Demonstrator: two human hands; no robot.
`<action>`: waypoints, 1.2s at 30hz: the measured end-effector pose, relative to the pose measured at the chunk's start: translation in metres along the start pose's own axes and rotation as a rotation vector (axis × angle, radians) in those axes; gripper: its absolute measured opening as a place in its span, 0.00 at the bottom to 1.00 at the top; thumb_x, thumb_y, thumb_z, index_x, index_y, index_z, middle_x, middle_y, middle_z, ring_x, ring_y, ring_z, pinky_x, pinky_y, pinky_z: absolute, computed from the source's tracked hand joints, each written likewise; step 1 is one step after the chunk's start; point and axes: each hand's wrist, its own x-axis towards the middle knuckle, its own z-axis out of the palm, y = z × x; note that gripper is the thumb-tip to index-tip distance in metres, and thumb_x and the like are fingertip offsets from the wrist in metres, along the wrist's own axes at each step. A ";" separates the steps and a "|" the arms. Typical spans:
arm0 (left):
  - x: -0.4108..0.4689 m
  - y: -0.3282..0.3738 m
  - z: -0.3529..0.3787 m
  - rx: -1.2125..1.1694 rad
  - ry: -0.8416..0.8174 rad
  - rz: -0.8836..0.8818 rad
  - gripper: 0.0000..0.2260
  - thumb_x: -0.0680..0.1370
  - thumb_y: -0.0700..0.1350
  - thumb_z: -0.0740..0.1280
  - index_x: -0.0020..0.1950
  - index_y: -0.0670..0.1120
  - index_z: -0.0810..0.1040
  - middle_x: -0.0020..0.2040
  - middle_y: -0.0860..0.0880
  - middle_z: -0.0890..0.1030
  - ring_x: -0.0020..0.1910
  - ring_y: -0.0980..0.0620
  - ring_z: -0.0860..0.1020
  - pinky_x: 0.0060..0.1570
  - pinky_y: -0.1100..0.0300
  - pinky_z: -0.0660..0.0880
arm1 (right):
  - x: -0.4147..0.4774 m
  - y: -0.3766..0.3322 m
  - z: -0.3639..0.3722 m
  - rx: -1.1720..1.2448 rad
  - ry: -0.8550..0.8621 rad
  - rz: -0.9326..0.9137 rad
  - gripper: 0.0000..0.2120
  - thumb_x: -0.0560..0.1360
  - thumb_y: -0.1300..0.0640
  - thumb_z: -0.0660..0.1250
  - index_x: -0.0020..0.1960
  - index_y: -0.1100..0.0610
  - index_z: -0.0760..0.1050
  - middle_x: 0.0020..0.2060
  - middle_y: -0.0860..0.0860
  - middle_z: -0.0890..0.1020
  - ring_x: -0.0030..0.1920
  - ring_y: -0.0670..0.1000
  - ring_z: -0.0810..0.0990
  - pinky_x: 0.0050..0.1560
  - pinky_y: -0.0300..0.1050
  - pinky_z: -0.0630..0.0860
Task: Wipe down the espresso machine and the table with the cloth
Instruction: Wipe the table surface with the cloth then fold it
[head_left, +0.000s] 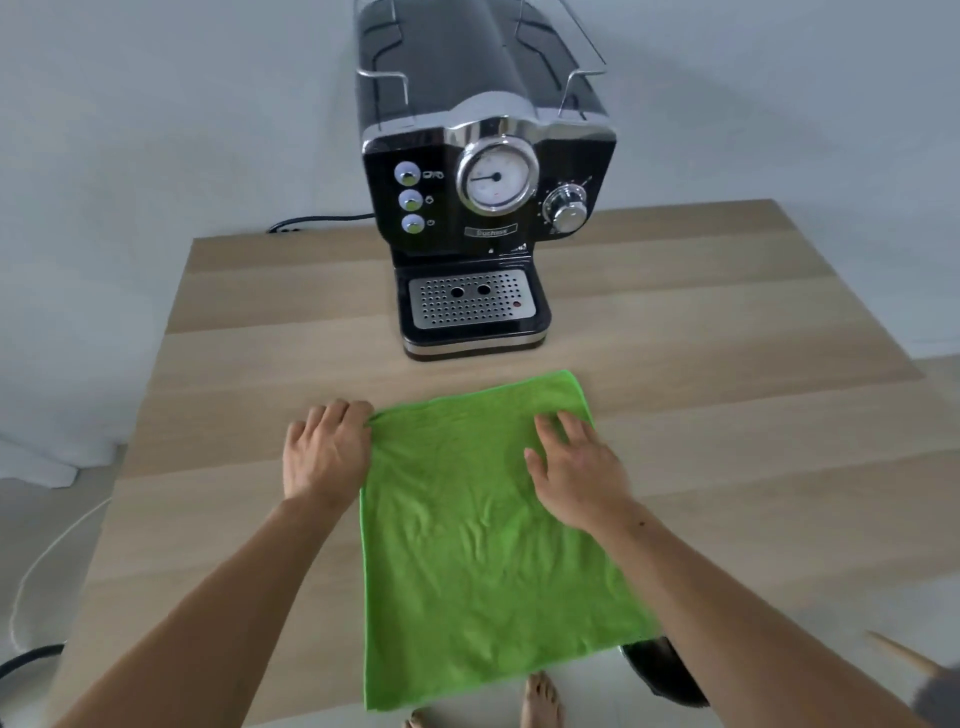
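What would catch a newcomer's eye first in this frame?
The bright green cloth lies spread flat on the near part of the wooden table. The left hand grips its far left corner and the right hand lies flat on its far right part. Behind it, toward the table's far edge, stands the black and chrome espresso machine, its round dial facing the camera.
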 end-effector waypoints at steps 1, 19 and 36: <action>0.008 0.000 0.000 0.024 -0.010 -0.005 0.08 0.75 0.40 0.67 0.53 0.43 0.81 0.49 0.42 0.82 0.50 0.38 0.78 0.48 0.45 0.72 | 0.009 0.002 -0.006 0.008 0.010 -0.004 0.26 0.81 0.45 0.48 0.76 0.55 0.54 0.74 0.57 0.59 0.72 0.57 0.61 0.67 0.53 0.67; 0.040 0.012 -0.054 -0.202 -0.080 -0.200 0.08 0.74 0.43 0.68 0.53 0.51 0.80 0.52 0.50 0.80 0.51 0.41 0.79 0.47 0.50 0.72 | 0.075 0.031 -0.066 0.137 0.182 0.047 0.03 0.76 0.62 0.64 0.49 0.56 0.73 0.49 0.53 0.77 0.51 0.56 0.75 0.45 0.43 0.69; -0.158 -0.005 -0.054 -0.140 0.102 0.233 0.07 0.69 0.48 0.62 0.39 0.48 0.79 0.39 0.53 0.80 0.42 0.49 0.77 0.40 0.55 0.70 | -0.092 0.088 -0.014 0.115 0.088 -0.401 0.07 0.69 0.67 0.70 0.41 0.57 0.75 0.38 0.46 0.73 0.41 0.50 0.71 0.40 0.35 0.63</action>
